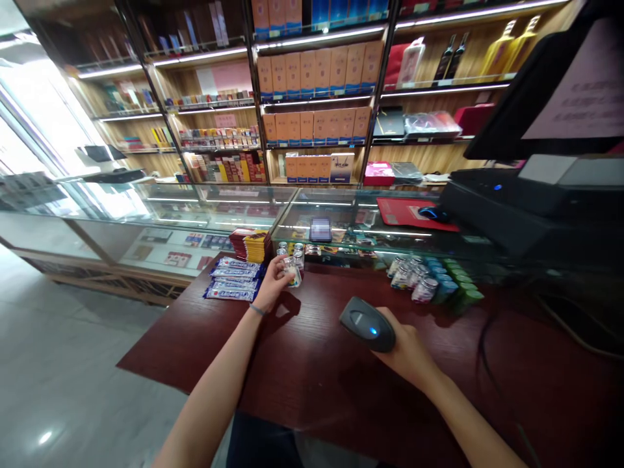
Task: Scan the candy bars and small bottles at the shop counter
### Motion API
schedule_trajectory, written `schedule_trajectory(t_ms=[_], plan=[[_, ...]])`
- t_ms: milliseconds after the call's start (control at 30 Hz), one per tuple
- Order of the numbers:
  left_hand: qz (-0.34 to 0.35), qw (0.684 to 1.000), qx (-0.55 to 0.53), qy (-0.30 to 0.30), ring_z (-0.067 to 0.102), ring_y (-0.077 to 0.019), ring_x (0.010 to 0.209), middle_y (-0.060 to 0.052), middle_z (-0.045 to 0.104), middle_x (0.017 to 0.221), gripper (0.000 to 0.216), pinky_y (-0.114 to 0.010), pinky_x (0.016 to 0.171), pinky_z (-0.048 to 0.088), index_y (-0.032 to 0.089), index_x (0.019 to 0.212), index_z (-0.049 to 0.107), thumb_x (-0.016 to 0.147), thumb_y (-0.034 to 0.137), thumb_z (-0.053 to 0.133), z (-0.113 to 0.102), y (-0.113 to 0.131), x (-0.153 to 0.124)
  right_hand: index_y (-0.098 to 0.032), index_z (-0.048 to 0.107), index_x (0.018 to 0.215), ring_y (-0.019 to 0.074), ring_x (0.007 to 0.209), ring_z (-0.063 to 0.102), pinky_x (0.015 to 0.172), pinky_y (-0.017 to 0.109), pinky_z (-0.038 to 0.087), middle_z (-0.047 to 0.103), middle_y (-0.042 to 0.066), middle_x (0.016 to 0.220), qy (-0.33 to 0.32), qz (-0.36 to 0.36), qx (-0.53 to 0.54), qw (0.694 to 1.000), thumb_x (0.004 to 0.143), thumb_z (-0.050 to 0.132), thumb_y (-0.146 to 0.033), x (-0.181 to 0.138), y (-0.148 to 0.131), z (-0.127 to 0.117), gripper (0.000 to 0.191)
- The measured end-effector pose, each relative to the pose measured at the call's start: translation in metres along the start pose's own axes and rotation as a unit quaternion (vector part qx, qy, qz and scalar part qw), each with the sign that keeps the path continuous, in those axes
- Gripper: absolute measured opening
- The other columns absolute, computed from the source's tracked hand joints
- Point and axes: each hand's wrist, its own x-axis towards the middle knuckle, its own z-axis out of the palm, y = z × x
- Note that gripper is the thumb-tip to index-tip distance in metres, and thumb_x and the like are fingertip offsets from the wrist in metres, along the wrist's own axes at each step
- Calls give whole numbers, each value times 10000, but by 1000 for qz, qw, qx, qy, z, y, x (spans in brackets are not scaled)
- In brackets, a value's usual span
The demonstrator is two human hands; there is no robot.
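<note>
Black-cased, a scanner is held in the right hand above the bench; beyond, a jar is gripped by the left hand's fingers (beside similar jars). Scanning seems in hand; careful alignment is called for, printing being too small to read.

Packets lie left of the scanner, seemingly jars right.

Head camera looks forward, down over the desk.

Left hand curls forward, right hand grips
</note>
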Motion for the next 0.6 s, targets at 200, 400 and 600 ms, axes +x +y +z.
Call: schedule_trajectory(t_ms=[200,400,600], plan=[[148,922,335,127,581,-195,980,-63,560,1109,470,-342,857,511,224,1172,544,735,240,716,-30,-4,10,-277,500,1143,255,818,749,653,261,487,752,19,854,-2,0,5,1000,774,590,-278,0,2,1,379],[151,873,446,124,558,-252,1022,-77,566,1091,441,-406,919,478,231,1175,555,753,209,681,-36,-14,5,-277,500,1151,257,842,748,670,262,490,753,28,871,-8,1,12,1000,785,597,-267,0,2,1,379],[148,885,422,127,548,-270,1058,-86,570,1111,443,-424,949,460,236,1173,553,752,188,683,-36,-19,9,-266,479,1144,262,793,750,628,264,482,749,33,850,-30,1,6,1000,783,596,-258,2,3,0,380]])
